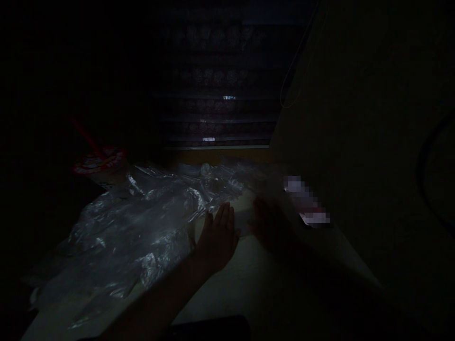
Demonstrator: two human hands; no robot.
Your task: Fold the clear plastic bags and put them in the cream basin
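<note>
The work appears to be partway along, though little can be made out in the dim light. A flat greyish piece (243, 221), perhaps thin plastic, is laid out on the pale table (220, 296), in the gap between the two hands; it seems to be spread smooth, but whether it is folded or finished cannot be told. A large crumpled heap of clear plastic (131, 227) is spread over the left side of the table and toward its far edge; it is judged to be unsorted, with no neat stack made out.

The left hand (218, 237) is held open, its fingers extended toward the far side and nothing seen gripped; its fingertips are placed just beside the heap and the flat piece, and contact seems likely. The right hand (272, 227) is lost in shadow, turned toward the flat piece; whether it is opened, or anything is held by it, cannot be told.

A cup (101, 166) with a red straw is seen at the far left, and a pixelated item (306, 201) at the right.
</note>
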